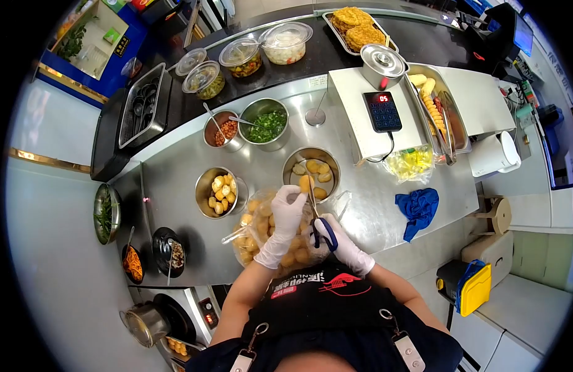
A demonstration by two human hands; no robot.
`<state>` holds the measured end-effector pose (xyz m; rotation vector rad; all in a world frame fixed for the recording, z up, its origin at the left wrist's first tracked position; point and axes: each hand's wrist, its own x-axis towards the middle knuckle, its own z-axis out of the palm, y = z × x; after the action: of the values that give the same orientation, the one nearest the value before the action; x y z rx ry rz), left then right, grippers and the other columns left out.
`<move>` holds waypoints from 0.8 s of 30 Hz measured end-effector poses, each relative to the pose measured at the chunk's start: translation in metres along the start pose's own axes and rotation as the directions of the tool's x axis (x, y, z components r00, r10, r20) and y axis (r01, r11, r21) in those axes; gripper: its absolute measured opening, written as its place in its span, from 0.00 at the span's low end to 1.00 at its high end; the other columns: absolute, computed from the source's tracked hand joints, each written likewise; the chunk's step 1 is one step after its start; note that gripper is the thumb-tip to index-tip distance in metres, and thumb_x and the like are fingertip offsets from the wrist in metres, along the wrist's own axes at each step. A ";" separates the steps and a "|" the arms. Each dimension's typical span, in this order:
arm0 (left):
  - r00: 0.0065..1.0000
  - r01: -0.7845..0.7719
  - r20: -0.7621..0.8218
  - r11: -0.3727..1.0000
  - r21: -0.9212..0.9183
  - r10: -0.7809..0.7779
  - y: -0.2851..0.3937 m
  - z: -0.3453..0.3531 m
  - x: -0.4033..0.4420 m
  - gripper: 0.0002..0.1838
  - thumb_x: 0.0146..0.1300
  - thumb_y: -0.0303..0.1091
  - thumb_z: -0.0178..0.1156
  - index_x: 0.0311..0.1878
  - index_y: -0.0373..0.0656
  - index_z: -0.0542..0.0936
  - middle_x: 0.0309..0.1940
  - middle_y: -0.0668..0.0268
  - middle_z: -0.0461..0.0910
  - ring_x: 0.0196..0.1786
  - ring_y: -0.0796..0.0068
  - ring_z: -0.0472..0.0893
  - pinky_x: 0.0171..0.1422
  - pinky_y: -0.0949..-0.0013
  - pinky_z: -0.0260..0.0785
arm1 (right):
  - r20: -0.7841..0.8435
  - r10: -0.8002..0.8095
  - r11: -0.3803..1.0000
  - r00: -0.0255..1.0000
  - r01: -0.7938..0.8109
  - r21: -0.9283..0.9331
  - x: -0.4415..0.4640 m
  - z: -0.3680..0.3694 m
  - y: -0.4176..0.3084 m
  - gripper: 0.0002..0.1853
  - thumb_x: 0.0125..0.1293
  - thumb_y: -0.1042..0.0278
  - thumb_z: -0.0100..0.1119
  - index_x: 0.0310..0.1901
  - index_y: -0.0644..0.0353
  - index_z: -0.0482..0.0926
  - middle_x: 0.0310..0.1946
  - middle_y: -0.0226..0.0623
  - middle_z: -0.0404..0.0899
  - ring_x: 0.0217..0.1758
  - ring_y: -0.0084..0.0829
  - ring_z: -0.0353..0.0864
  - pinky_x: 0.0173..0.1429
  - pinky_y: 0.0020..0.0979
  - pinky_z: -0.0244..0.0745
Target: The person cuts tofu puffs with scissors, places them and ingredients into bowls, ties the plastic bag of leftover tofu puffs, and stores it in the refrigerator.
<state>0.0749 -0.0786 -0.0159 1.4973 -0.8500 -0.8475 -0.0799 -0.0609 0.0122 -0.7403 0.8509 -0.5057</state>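
Note:
My left hand point(287, 218), in a white glove, pinches a golden fried puff point(305, 183) over the near rim of a steel pot point(337, 167). My gloved right hand point(346, 247) is closed round the dark blue handles of a pair of scissors point(325, 234). The blades point away from me and reach up to the puff; whether they touch it I cannot tell. Several puffs point(324, 168) lie inside the pot. Beneath my left hand is a clear plastic bag point(244, 245) full of similar round puffs.
To the left stands a steel bowl point(200, 193) of puffs with pale openings. Behind are pots of chopped greens point(268, 127) and diced orange food point(225, 132). A blue cloth point(418, 211) lies at right, near a white box bearing a keypad timer point(382, 113).

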 end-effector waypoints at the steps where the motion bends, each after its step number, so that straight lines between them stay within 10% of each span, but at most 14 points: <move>1: 1.000 0.011 0.024 1.000 0.027 -0.011 0.001 0.000 -0.001 0.04 0.57 0.22 0.62 0.36 0.36 0.79 0.27 0.72 0.78 0.31 0.87 0.75 0.35 0.81 0.68 | -0.001 0.005 1.000 1.000 -0.005 0.027 0.000 0.001 -0.003 0.22 0.68 0.49 0.53 0.46 0.62 0.62 0.31 0.34 0.77 0.28 0.18 0.73 0.32 0.19 0.68; 13: 0.927 0.123 0.347 0.989 0.076 -0.142 0.006 -0.021 0.021 0.07 0.53 0.23 0.60 0.36 0.36 0.78 0.27 0.71 0.78 0.31 0.84 0.76 0.37 0.77 0.69 | -0.072 -0.017 0.989 0.997 0.007 -0.145 0.005 -0.007 0.001 0.16 0.67 0.56 0.55 0.42 0.61 0.65 0.27 0.33 0.77 0.23 0.17 0.72 0.25 0.19 0.66; 24: 0.999 -0.012 0.043 0.984 0.175 0.005 0.022 -0.027 0.025 0.14 0.56 0.26 0.62 0.46 0.33 0.79 0.27 0.68 0.80 0.29 0.82 0.76 0.37 0.77 0.71 | -0.234 0.007 1.000 0.972 -0.009 -0.006 0.008 -0.015 0.004 0.19 0.64 0.54 0.61 0.40 0.58 0.64 0.23 0.30 0.77 0.17 0.17 0.70 0.20 0.19 0.64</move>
<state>0.1093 -0.0892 0.0074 1.6324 -0.9829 -0.8171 -0.0870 -0.0690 -0.0008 -0.6915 1.0759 -0.5907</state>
